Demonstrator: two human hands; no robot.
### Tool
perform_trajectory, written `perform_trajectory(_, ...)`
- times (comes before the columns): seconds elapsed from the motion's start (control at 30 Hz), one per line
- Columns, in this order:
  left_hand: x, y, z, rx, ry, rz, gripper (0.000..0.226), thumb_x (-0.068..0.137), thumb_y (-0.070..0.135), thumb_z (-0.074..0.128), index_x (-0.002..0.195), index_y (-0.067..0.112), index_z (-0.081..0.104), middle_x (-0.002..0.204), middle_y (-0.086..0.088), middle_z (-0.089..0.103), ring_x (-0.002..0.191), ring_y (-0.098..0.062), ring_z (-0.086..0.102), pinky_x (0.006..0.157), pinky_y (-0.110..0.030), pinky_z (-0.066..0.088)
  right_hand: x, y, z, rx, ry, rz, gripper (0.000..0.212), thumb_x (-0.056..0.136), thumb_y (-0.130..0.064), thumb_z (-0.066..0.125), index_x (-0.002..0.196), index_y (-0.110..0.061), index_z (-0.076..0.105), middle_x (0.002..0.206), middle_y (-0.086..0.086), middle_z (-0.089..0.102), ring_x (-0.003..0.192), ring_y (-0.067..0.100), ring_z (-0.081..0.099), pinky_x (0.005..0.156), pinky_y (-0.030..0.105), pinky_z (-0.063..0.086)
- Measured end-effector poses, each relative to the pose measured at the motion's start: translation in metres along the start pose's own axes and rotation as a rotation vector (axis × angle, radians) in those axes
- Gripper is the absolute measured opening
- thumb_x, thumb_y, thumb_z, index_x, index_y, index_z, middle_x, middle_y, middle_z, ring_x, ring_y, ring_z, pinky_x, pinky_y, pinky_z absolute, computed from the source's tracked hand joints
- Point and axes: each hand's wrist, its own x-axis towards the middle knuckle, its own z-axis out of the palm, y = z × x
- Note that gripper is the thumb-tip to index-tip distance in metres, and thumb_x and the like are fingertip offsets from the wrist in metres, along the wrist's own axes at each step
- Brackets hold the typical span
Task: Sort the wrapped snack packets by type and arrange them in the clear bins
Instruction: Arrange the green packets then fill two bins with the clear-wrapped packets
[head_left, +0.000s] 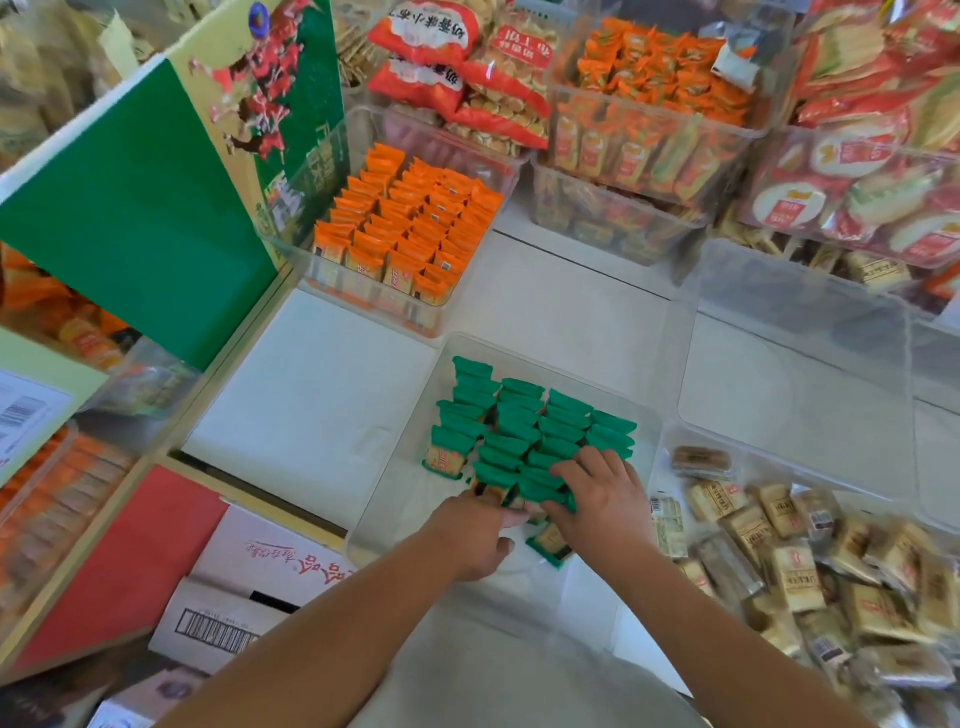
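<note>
Low in the frame's centre, both hands work inside the clear bin (363, 540): right hand (597, 499) fingers spread over the green packets (524, 431), left hand (475, 535) fingers hidden, grip unclear. A careless nudge could topple the standing rows.

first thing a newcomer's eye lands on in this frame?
Probably the block of green packets standing in rows in the clear bin at centre, with the left hand and right hand working at its near edge. Next, the tidy orange packets in the bin behind it to the left, and the loose heap of beige packets on the table at right.
</note>
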Motion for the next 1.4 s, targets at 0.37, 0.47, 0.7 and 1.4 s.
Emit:
perform_trajectory(0.37,-0.001,-0.001,0.007,-0.176,0.178,0.046,0.050,0.101,0.030,0.054,0.149,0.043,0.047,0.145,-0.001,0.053,0.130,-0.022,0.049,0.108,-0.037,0.044,0.001,0.002,-0.005,-0.428,-0.333,0.085,0.121,0.078,-0.069,0.067,0.160,-0.025,-0.011,0.153,0.017,0.011,0.147,0.042,0.011,0.122,0.061,-0.002)
perform_trajectory(0.47,-0.008,-0.005,0.013,-0.221,0.225,0.049,0.052,0.101,0.031,0.054,0.151,0.039,0.045,0.149,0.000,0.052,0.133,-0.021,0.048,0.110,-0.036,0.042,0.001,0.003,-0.007,-0.404,-0.310,0.079,0.114,0.080,-0.063,0.068,0.160,-0.026,-0.005,0.149,0.014,0.022,0.142,0.039,0.021,0.123,0.057,0.007)
perform_trajectory(0.7,-0.011,-0.006,0.009,-0.246,0.149,-0.016,0.050,0.102,0.035,0.053,0.152,0.029,0.047,0.151,-0.002,0.051,0.135,-0.022,0.048,0.111,-0.036,0.042,-0.009,0.005,-0.002,-0.410,-0.305,0.033,0.100,0.084,-0.053,0.066,0.161,-0.028,0.006,0.146,0.013,0.029,0.138,0.038,0.028,0.122,0.057,0.012)
perform_trajectory(1.4,-0.035,-0.024,0.001,-0.155,0.530,-0.028,0.013,0.094,0.026,0.066,0.099,0.018,0.056,0.096,0.003,0.060,0.080,-0.018,0.052,0.063,-0.029,0.033,-0.020,-0.041,-0.026,0.520,-0.390,0.431,0.017,0.095,-0.031,0.063,0.086,-0.022,0.073,0.078,-0.005,0.071,0.075,0.015,0.068,0.070,0.031,0.059)
